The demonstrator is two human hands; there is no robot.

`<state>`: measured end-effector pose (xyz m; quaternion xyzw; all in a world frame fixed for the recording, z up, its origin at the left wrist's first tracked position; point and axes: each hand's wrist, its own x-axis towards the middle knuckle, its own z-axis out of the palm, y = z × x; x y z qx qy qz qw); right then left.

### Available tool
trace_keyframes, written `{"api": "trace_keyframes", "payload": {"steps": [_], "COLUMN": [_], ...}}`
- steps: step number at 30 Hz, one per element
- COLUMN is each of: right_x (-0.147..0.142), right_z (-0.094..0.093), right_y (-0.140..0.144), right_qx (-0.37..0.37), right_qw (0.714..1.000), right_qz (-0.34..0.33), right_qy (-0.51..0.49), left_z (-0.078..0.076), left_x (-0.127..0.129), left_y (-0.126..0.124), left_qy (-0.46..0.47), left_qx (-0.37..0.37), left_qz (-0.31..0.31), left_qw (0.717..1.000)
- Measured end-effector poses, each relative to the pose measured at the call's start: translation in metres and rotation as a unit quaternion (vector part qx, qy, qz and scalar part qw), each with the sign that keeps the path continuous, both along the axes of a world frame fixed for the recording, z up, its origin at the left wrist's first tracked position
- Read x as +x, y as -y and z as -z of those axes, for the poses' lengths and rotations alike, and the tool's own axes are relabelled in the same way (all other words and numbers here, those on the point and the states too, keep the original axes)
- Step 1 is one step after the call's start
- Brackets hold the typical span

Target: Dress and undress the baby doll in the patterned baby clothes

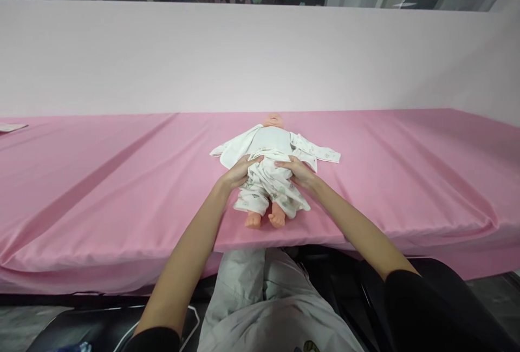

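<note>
A baby doll (274,120) lies on its back on the pink cloth, its head away from me and its bare feet (277,215) near the table's front edge. It wears white patterned pants (268,178), and a white jacket (319,151) lies open under and beside its torso. My left hand (240,170) grips the pants at the hip on the left, thumb on top of the fabric. On the other hip my right hand (299,170) holds the pants likewise, thumb over the front. The undersides of both hands' fingers are hidden.
The pink tablecloth (122,195) covers the wide table and has several creases. A white wall (244,59) rises behind it, with a window above. A flat pale item (12,127) lies at the far left. Black chairs (89,327) stand below the front edge.
</note>
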<state>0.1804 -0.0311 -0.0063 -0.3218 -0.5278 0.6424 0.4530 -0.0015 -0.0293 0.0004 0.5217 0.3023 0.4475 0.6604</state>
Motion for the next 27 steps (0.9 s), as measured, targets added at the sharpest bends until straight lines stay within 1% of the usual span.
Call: {"api": "trace_keyframes", "payload": {"steps": [1,3,5,7,9,11,14,17,20,22,25,27], "right_x": [-0.002,-0.006,-0.010,-0.013,-0.014,-0.011,-0.004,0.002,0.002,0.000,-0.001,0.000], "right_z": [0.000,0.001,0.002,0.002,0.000,-0.003,-0.006,-0.005,-0.001,0.001,0.003,0.004], "right_y": [-0.002,-0.005,-0.007,-0.007,-0.004,0.000,0.005,0.004,-0.001,-0.003,-0.004,-0.004], "right_qx": [-0.014,-0.048,-0.085,-0.100,-0.084,-0.064,-0.049,-0.050,-0.051,-0.045,-0.046,-0.050], "right_qw": [0.999,0.991,0.984,0.983,0.988,0.995,0.998,0.996,0.996,0.995,0.996,0.998], "right_qz": [-0.009,-0.011,0.015,0.049,0.061,0.030,-0.049,-0.055,-0.068,-0.081,-0.049,-0.007], "right_qy": [-0.050,-0.128,-0.155,-0.144,-0.116,-0.074,0.000,0.043,0.013,-0.026,-0.051,-0.033], "left_z": [-0.001,-0.004,-0.007,-0.007,-0.006,-0.004,-0.003,-0.004,-0.005,-0.005,-0.004,-0.002], "left_x": [0.000,-0.001,-0.003,-0.004,-0.005,-0.005,-0.004,-0.004,-0.005,-0.007,-0.008,-0.007], "left_y": [-0.001,-0.002,-0.003,-0.004,-0.005,-0.005,-0.005,-0.004,-0.003,-0.002,0.000,-0.001], "left_qy": [-0.007,-0.022,-0.026,-0.033,-0.050,-0.062,-0.065,-0.053,-0.046,-0.055,-0.055,-0.039], "left_qx": [-0.016,-0.073,-0.113,-0.099,-0.063,-0.052,-0.052,-0.063,-0.080,-0.054,-0.005,0.001], "left_qz": [-0.001,0.010,0.031,0.051,0.052,0.042,0.009,0.003,0.025,0.028,0.041,0.041], "left_qw": [1.000,0.997,0.993,0.993,0.995,0.996,0.997,0.997,0.995,0.997,0.998,0.998]}}
